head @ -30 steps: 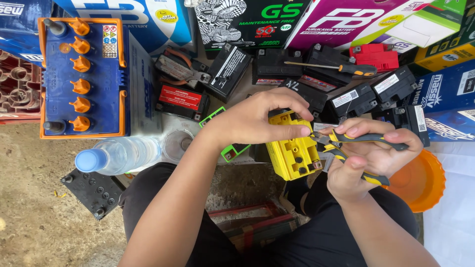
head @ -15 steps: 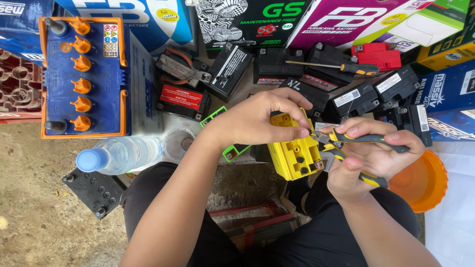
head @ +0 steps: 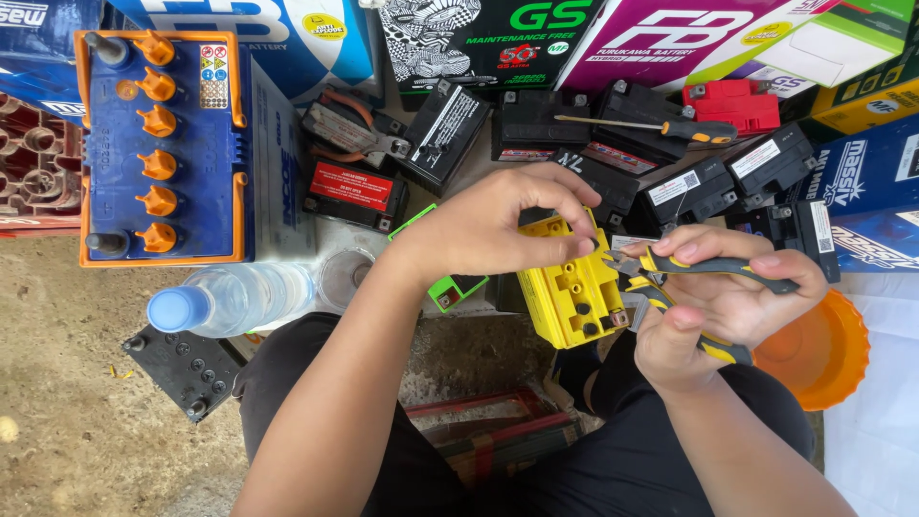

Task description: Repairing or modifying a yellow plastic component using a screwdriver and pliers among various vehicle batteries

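We see the left hand pinching its fingertips together on top of the yellow battery, which sits over the lap. The right hand is clamped on the pliers, their nose at the battery's right edge

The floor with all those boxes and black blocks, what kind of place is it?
Probably a small battery repair spot on the ground: many black batteries, a big blue battery, and the right hand gripping pliers at a yellow battery.

One yellow battery, one pliers, one water bottle, one screwdriver.
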